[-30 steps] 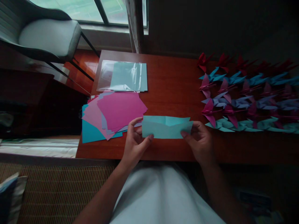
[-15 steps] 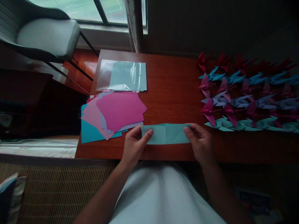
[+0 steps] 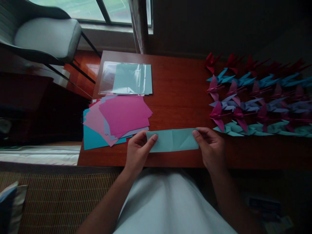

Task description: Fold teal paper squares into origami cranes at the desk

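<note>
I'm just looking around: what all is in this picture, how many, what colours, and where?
Table: 1, reddish brown, across the middle
Folded paper: 1, pale green, front centre
Loose sheets: several, pinks, lilac, blue, red, table's left
Packet: 1, clear and pale green, table's far left
Paper birds: six rows, red, blue, pink, lilac, magenta, pale green, table's right
Chair: 1, grey and black, upper left
Window: 1, dark-framed, top
Curtain: 1, greyish, beside window
Slatted mat: 1, brown, lower left
Dim surroundings: unclear
Left hand: 1, bare, paper's left end
Right hand: 1, bare, paper's right end
</note>
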Demonstrator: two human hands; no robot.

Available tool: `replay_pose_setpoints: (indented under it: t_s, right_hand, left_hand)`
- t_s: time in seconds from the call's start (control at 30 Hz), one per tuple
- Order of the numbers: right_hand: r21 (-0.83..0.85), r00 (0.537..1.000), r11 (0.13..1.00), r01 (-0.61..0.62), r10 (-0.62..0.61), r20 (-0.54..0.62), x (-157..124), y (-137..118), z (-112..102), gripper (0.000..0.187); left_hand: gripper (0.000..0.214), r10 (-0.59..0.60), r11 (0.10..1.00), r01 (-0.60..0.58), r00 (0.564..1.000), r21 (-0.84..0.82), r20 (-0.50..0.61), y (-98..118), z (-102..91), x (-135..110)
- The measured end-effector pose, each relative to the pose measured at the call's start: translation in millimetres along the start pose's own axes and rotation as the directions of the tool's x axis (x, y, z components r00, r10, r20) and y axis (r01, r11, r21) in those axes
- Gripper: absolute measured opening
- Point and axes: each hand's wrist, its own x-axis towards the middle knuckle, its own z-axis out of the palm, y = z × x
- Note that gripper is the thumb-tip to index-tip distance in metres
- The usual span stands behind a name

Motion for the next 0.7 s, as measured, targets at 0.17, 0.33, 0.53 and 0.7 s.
replay_pose_setpoints:
  t_s: [0.17,0.33,0.53,0.7]
  right_hand:
    - [0.005,1.000,1.000,-0.011,0.011,0.005,-0.8,0.9,-0.7,0.022]
    - [0.015,1.000,1.000,-0.017,0.017,0.010,-1.3,0.4,-1.0,0.021]
    - [0.028,1.000,0.999,-0.026,0.025,0.009,-1.6,-0.2,-1.4,0.020]
    - [0.023,0.999,0.999,-0.038,0.038,0.000,-1.8,-0.7,-1.8,0.021]
  left_hand:
    - [0.023,-0.006,1.000,0.006,1.000,-0.021,-0.001,0.6,1.2,-0.5]
    - [0.024,-0.015,1.000,0.014,1.000,-0.008,-0.012,0.3,1.2,-0.7]
    - [0.024,-0.009,1.000,0.009,1.000,0.006,-0.002,-2.1,-0.4,0.0]
    - [0.025,-0.014,1.000,0.014,1.000,0.011,-0.014,-1.8,0.0,-0.5]
